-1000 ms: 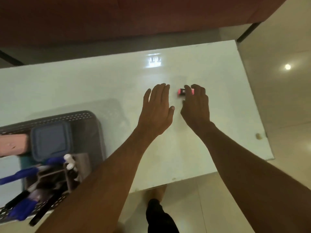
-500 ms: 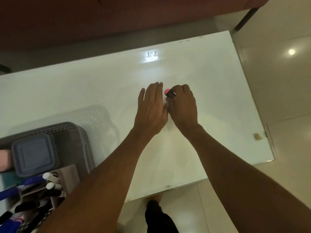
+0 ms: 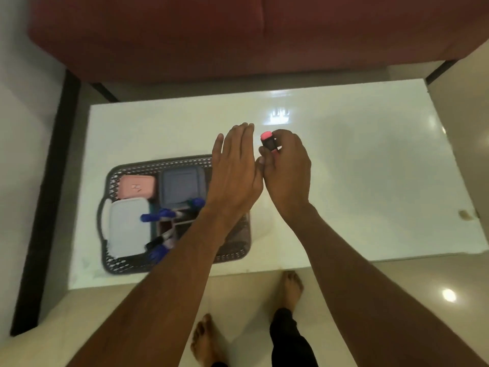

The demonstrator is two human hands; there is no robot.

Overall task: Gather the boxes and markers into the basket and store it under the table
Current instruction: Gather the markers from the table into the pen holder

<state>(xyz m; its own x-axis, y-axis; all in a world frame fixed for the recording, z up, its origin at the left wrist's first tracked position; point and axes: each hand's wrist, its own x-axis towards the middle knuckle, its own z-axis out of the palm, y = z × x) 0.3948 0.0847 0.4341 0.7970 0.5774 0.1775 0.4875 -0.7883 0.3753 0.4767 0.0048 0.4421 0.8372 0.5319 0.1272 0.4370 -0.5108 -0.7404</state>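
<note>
One marker (image 3: 268, 141) is in hand above the white bench (image 3: 370, 181): a short one with a pink cap and a dark body, pinched by the curled fingers and thumb of the right hand (image 3: 287, 170). Its pink end points up and away from the person, so its long axis runs roughly away from the body, tilted slightly leftward. The left hand (image 3: 234, 165) is just beside it, flat, fingers straight and together, holding nothing; its thumb side looks to touch or nearly touch the right hand's knuckles, though I cannot tell which.

The relation that matters is where the basket (image 3: 164, 165) lies from the held marker. It sits on the bench to the left of and nearer the person than the right hand, partly under the left forearm. So the marker has to travel leftward and back toward the body, across or around the left hand, which lies between marker and basket. The left hand is the nearer of the two to the basket, so a hand-over would be a plausible option, as would the right hand reaching across.

Inside the basket lie a pink box (image 3: 137, 186), a grey-blue box (image 3: 180, 186) and a pale box (image 3: 127, 229), with several blue-capped markers (image 3: 158, 215) among dividers toward the middle. By my reading, this pink marker is the last loose item on the bench; storing the basket under the bench is not yet done.
</note>
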